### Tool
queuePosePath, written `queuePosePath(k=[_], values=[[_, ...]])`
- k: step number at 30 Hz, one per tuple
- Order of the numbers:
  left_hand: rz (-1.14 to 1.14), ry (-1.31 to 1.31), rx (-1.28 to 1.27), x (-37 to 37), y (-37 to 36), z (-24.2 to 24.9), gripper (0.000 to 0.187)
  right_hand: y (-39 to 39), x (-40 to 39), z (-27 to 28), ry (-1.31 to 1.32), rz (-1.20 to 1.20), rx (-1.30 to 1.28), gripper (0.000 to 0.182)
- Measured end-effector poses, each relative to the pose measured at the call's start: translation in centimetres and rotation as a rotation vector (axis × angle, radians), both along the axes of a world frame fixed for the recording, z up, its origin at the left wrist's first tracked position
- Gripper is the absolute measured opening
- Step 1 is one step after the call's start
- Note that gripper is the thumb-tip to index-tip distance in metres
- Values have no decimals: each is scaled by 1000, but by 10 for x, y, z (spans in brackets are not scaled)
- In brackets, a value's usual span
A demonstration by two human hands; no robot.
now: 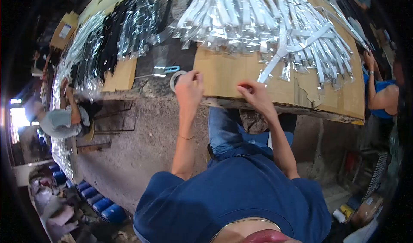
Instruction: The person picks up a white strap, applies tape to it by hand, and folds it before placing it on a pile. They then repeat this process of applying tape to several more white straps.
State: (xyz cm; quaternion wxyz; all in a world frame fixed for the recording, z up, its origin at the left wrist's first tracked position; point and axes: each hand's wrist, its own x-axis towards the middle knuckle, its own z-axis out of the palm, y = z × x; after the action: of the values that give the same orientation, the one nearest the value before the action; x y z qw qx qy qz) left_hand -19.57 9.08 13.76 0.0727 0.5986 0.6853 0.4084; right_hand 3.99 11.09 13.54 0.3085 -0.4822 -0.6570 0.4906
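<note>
My left hand is at the table's front edge, its fingers curled together beside a roll of tape; whether it pinches something is too small to tell. Over the cardboard, my right hand has thumb and fingertips close together, with anything between them too small to make out. A light blue cutter lies just behind the tape roll. White straps in clear plastic are heaped behind my hands, and one wrapped strap reaches forward near my right hand.
Black wrapped straps lie at the back left of the table. A person in grey is at the left end, and another in blue at the right. Blue containers stand on the floor at lower left.
</note>
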Motion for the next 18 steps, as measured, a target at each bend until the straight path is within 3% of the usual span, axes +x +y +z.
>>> queuePosePath(k=[2, 4, 5, 7, 14, 18], values=[[119, 73, -82, -31, -20, -16, 24, 16, -46, -20, -25, 229, 154, 24], [68, 208, -156, -52, -26, -31, 34, 25, -91, -22, -133, 308, 267, 30], [81, 212, -148, -58, -28, -37, 34, 31, -110, -31, -127, 318, 278, 30], [29, 219, -166, -65, -26, -51, 40, 45, -141, -59, -278, 218, 578, 34], [43, 173, -163, -68, -26, -55, 26, 83, -170, -66, -424, 426, 393, 34], [11, 201, -116, -69, -29, -56, 21, 87, -169, -63, -323, 467, 401, 21]])
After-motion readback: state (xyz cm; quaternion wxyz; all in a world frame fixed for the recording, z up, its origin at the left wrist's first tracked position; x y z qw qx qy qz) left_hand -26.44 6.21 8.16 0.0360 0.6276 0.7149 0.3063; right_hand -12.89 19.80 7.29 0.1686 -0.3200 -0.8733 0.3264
